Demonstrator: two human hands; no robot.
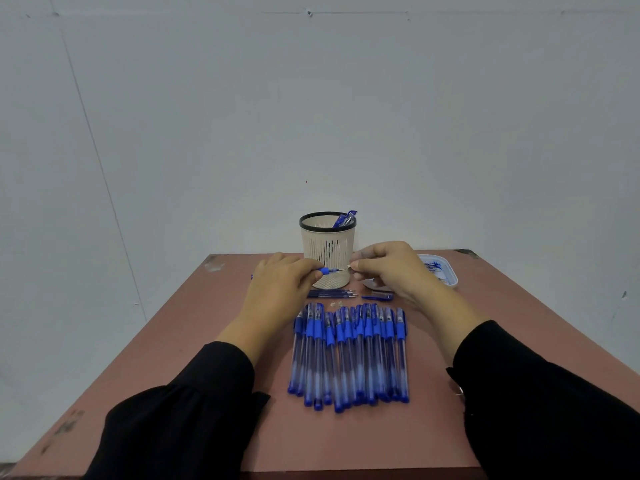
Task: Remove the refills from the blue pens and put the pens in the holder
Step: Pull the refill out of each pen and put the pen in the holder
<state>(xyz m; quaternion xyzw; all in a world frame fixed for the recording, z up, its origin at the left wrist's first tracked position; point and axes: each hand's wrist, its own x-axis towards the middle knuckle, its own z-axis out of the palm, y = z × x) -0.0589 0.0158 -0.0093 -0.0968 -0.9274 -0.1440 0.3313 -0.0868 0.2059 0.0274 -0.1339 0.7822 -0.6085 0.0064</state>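
**Both hands worked one blue pen in front of the holder**

The left hand (277, 282) gripped a blue-gripped clear plastic pen (325, 270), its fingers curled round the barrel so that only the blue grip section and the tip end showed past them. The pen lay roughly level, pointing toward the person's right. The right hand (388, 268) met it from the other side, its fingers (356, 265) pinching the thin refill tip (344, 269) that stuck out of the pen. Both hands hovered above the reddish-brown desk (173, 341), just in front of the cream slotted pen holder with a black rim (327, 244).

The holder stood upright near the desk's far edge, and a few blue pens (346, 219) leaned inside it against the right side of the rim. Between the holder and the person lay several thin dark-blue refills (332, 293), side by side on the desk. Just right of them lay a single blue pen cap (378, 297), partly under the right hand. Closer to the person, a row of capped blue pens with clear barrels (349, 355) lay packed together, caps pointing away. A shallow clear plastic tray (450, 275) sat at the far right of the desk, behind the right hand, with small blue pieces in it that were too blurred to name. Black sleeves (180, 427) covered both forearms.
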